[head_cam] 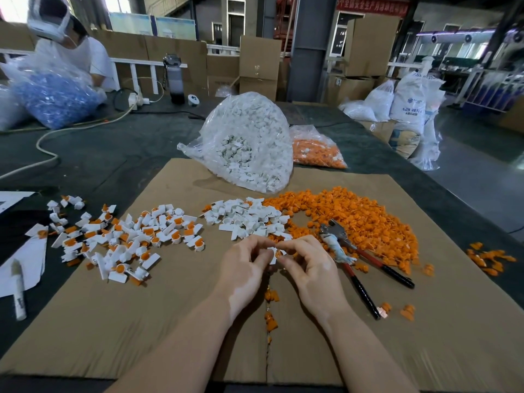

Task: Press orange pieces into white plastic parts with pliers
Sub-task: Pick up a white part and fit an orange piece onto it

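Orange piece [278, 253] meets white part [272, 251] pinched in fingers of your left hand [246, 268] and right hand [308, 267], pliers [357, 258] idle beside, finished pile [124, 241] left, big orange heap [357, 219] still unpressed.

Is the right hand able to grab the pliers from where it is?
Probably yes. The pliers lie on the cardboard just beside the right hand, with nothing between them. But that hand and the left hand are pinching a white part, so it must let go first.
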`<state>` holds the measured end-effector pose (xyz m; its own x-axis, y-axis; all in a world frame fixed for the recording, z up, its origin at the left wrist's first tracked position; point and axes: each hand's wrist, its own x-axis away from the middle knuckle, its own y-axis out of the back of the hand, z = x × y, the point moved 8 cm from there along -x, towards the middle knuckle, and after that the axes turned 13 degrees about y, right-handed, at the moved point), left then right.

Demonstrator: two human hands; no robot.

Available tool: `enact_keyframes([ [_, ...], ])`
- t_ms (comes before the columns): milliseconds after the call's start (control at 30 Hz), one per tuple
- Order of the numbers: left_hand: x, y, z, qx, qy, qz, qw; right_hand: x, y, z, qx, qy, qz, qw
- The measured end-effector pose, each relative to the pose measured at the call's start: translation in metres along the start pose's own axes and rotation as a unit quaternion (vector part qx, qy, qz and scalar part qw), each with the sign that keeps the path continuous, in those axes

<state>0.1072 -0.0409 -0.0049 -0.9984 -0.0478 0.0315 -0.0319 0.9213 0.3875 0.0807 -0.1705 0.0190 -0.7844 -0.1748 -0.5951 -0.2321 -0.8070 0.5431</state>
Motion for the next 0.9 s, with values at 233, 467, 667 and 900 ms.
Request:
enact_keyframes([
  [233, 0.001, -0.001, -0.003, 0.005, -0.012, 0.01, 1.0, 0.0, 0.0, 0.001, 0.006, 0.005, 0.0, 1.0],
  [467, -0.003, 0.001, 0.001, 0.047, 0.016, 0.005, 0.999, -0.001, 0.013, 0.001, 0.08, 0.005, -0.04, 0.996],
  [667, -0.007, -0.001, 0.005, 0.087, 0.048, 0.019, 0.995, 0.008, 0.055, -0.037, 0.349, -0.24, 0.032, 0.905],
  [900, -0.008, 0.003, 0.006, 0.121, 0.066, 0.014, 0.99, 0.013, 0.071, -0.057, 0.424, -0.325, 0.166, 0.829],
])
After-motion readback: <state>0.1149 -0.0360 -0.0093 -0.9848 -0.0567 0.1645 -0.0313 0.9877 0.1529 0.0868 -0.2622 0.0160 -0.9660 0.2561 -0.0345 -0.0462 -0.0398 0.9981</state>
